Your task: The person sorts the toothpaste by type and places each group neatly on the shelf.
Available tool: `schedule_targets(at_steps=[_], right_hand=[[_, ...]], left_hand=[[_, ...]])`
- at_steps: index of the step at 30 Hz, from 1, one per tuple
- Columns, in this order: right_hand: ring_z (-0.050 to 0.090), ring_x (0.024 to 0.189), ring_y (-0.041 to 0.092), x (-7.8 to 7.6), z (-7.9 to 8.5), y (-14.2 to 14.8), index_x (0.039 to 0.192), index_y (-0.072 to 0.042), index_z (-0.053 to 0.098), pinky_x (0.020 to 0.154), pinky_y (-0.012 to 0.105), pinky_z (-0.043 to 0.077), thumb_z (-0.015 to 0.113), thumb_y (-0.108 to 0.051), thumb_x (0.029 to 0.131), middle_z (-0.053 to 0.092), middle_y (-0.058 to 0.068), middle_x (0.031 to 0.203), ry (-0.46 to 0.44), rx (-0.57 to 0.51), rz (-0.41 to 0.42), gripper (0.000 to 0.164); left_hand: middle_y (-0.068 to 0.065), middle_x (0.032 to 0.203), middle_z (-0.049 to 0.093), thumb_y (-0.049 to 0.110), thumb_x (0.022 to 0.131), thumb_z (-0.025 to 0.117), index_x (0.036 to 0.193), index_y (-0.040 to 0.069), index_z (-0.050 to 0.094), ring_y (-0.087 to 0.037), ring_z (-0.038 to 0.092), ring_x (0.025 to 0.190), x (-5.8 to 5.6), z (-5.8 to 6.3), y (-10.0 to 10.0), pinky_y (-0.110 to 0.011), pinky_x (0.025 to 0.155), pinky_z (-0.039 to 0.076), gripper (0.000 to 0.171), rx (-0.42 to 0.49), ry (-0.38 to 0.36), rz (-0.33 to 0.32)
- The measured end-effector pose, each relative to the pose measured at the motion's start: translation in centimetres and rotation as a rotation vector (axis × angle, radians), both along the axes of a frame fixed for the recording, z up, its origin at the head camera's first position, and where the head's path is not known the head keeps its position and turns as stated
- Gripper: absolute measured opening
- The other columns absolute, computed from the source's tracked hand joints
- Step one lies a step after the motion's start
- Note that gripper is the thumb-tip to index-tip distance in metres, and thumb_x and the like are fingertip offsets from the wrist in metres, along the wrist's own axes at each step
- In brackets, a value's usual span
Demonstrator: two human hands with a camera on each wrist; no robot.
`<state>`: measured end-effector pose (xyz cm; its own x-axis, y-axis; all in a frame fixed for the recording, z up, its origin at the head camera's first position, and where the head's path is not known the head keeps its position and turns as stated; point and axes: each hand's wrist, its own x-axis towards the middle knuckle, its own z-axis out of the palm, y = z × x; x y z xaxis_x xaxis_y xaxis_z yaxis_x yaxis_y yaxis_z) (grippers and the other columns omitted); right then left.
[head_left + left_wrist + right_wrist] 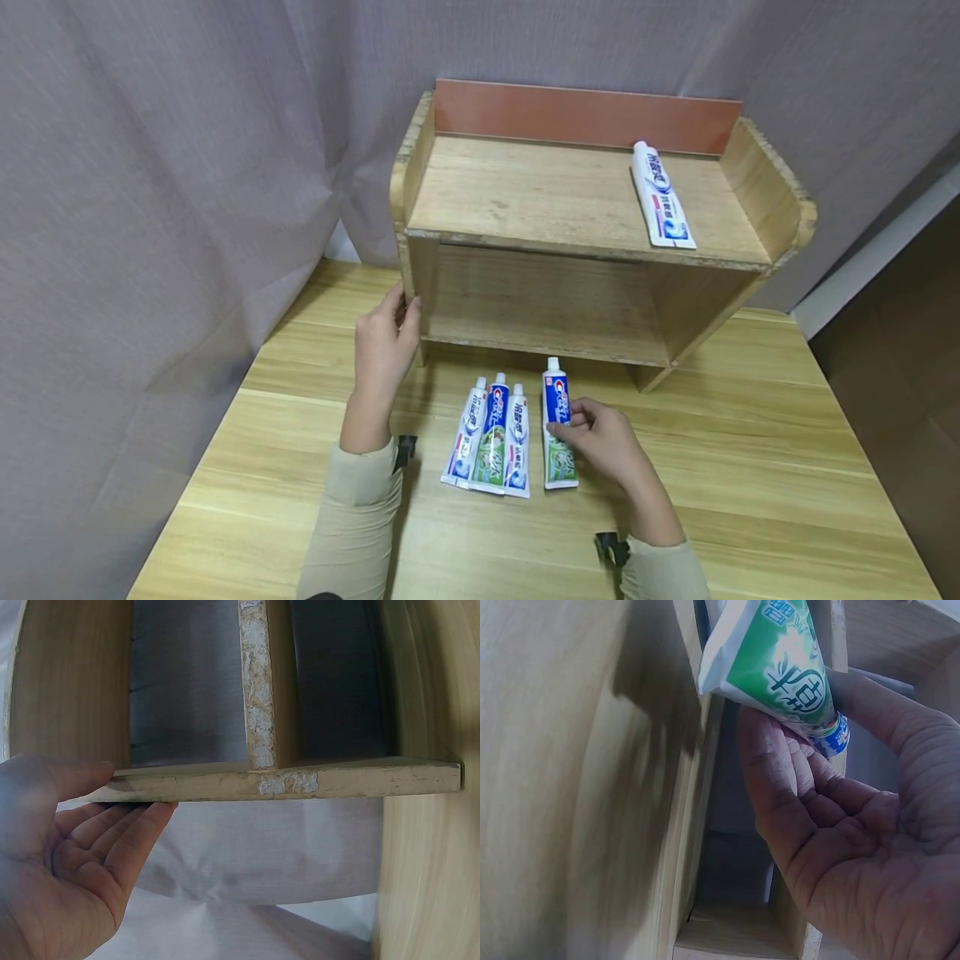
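My right hand (606, 437) pinches a blue and green Crest toothpaste tube (557, 392) between thumb and fingers, cap pointing at the shelf. In the right wrist view that tube's green tail end (780, 664) stands off the tabletop. At the left of the wooden shelf (517, 192), my left hand (382, 342) grips the front edge of the side panel (360, 780), thumb inside and fingers outside. Between the hands lie two white tubes (467, 433) (517, 437) on either side of another blue and green tube (492, 429), caps toward the shelf.
One white toothpaste tube (662, 200) lies on the shelf's upper board, right of centre. A reddish-brown strip (585, 117) backs that board. The lower compartment (540, 296) opens toward me. Grey curtain (187, 167) hangs behind and left; a dark brown panel (900, 333) borders the wooden table (772, 467) at right.
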<state>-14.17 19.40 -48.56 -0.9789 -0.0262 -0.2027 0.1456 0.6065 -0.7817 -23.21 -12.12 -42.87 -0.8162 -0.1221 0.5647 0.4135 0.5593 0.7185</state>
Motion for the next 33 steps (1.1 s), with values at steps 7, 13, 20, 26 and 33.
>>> schedule_targets(at_steps=[7, 13, 20, 26, 33], right_hand=[[0.061, 0.076, 0.018, 0.1, 0.1, 0.0, 0.114, 0.000, 0.066, 0.064, 0.028, 0.058, 0.081, -0.029, 0.086, 0.066, 0.006, 0.088, -0.005, -0.016, -0.007, 0.043], [0.060, 0.076, 0.019, 0.0, 0.3, 0.1, 0.110, -0.003, 0.066, 0.065, 0.028, 0.057, 0.081, -0.029, 0.086, 0.065, 0.006, 0.087, 0.003, 0.004, -0.012, 0.039], [0.061, 0.077, 0.020, 0.0, 0.5, 0.3, 0.107, -0.004, 0.066, 0.067, 0.029, 0.058, 0.081, -0.029, 0.085, 0.066, 0.006, 0.087, 0.019, 0.005, -0.007, 0.036], [0.060, 0.077, 0.020, -0.2, 0.7, 0.4, 0.107, -0.004, 0.067, 0.066, 0.029, 0.058, 0.082, -0.029, 0.084, 0.065, 0.006, 0.087, 0.028, 0.000, -0.008, 0.037], [0.059, 0.077, 0.019, -0.1, 1.1, 0.3, 0.107, -0.002, 0.067, 0.065, 0.027, 0.057, 0.083, -0.031, 0.084, 0.065, 0.006, 0.087, 0.039, -0.001, -0.011, 0.040]], left_hand=[[-0.025, 0.111, 0.071, 0.011, 0.100, 0.062, 0.126, -0.005, 0.065, -0.034, 0.073, 0.097, 0.0, 0.0, 0.0, -0.039, 0.081, 0.065, 0.030, 0.004, -0.010, -0.002], [-0.025, 0.112, 0.071, 0.011, 0.100, 0.062, 0.127, -0.004, 0.064, -0.034, 0.073, 0.098, 0.0, 0.1, 0.0, -0.039, 0.081, 0.065, 0.031, 0.018, -0.012, -0.004], [-0.025, 0.112, 0.071, 0.011, 0.100, 0.062, 0.127, -0.004, 0.064, -0.034, 0.073, 0.098, 0.0, 0.1, 0.1, -0.040, 0.082, 0.065, 0.031, 0.013, -0.014, -0.006], [-0.025, 0.112, 0.071, 0.011, 0.101, 0.061, 0.126, -0.005, 0.064, -0.034, 0.073, 0.099, 0.0, 0.1, 0.0, -0.041, 0.082, 0.065, 0.030, 0.010, -0.008, -0.012], [-0.024, 0.112, 0.071, 0.010, 0.100, 0.062, 0.127, -0.005, 0.064, -0.033, 0.073, 0.098, 0.0, 0.1, 0.0, -0.035, 0.082, 0.065, 0.031, 0.012, -0.010, -0.010]])
